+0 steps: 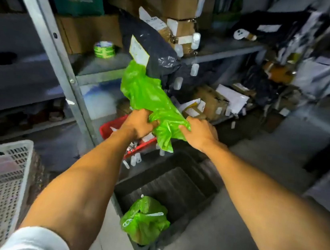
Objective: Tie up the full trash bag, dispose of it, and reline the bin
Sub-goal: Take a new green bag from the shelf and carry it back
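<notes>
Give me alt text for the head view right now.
Both hands, left hand and right hand, grip a crumpled green bag above a dark bin. A filled green bag sits at the bin's near corner; cluttered shelving stands behind.

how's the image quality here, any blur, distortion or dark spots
Head view: wide-angle bend curves the metal shelf post; the corners fall dark; shelf clutter at right is smeared; both hands and the green bag are bright and fairly sharp.
</notes>
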